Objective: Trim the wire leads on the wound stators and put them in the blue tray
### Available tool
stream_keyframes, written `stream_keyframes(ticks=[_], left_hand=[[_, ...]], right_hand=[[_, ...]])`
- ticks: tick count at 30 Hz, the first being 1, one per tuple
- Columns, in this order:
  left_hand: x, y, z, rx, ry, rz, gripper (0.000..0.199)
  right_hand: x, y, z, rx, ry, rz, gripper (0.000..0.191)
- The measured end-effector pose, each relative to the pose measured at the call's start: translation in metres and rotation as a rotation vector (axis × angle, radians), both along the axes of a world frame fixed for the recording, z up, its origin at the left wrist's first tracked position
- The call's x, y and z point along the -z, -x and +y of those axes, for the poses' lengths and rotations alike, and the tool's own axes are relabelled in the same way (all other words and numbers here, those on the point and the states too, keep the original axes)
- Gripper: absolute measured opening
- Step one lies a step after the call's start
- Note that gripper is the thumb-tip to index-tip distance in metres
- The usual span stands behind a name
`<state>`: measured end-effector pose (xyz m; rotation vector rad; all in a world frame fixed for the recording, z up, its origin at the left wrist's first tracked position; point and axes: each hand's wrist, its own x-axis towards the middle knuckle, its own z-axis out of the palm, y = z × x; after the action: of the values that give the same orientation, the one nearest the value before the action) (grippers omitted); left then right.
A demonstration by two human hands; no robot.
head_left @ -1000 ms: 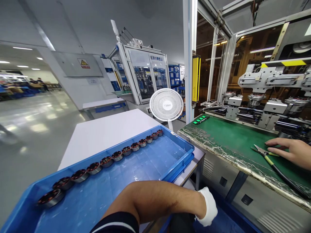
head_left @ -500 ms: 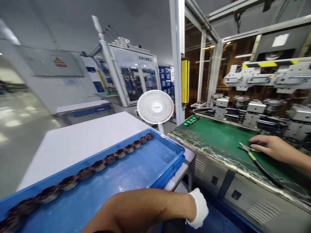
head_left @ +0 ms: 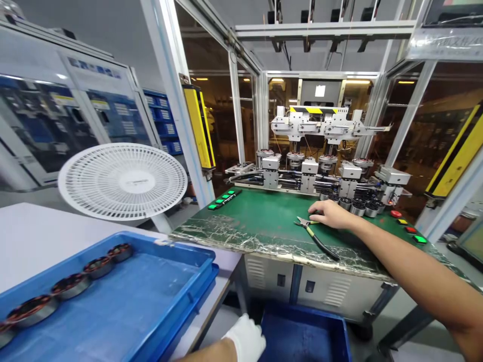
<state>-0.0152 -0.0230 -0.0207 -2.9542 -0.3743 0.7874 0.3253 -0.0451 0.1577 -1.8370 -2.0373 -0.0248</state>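
My right hand [head_left: 332, 214], bare, rests on the green work surface [head_left: 264, 211] with thumb and forefinger apart. It lies over one handle of cutting pliers [head_left: 317, 241] with yellow and black grips; their jaws point left and stand apart. The other handle reaches toward the table's front edge. Just behind this hand stand several dark-topped metal motor stators [head_left: 358, 206]. My left hand [head_left: 247, 338], in a white glove, hangs low between the tray table and the machine. Its fingers are curled and nothing shows in them; the palm is hidden.
A blue tray [head_left: 204, 256] at left holds a row of copper-wound stators [head_left: 98, 266]. Beyond it stands a white fan [head_left: 124, 181]. Machine fixtures [head_left: 309, 171] line the back; coloured buttons [head_left: 411, 230] sit at right. A dark blue bin [head_left: 302, 332] is below.
My view has swung right, bringing the whole machine into sight. My gloved left hand now shows its back and curled fingers. My right hand stays by the pliers.
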Motion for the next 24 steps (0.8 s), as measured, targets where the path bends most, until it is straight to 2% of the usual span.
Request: stream_keyframes(ticks=[15,24], left_hand=[[-0.013,-0.004,-0.004,-0.007,-0.007,0.073,0.054],[0.0,-0.001,0.001,0.002,0.004,0.025,0.049]], right_hand=[[-0.001,0.003,0.0,0.018,0.015,-0.005,0.024],[-0.001,0.001,-0.001,0.013,-0.001,-0.009,0.021]])
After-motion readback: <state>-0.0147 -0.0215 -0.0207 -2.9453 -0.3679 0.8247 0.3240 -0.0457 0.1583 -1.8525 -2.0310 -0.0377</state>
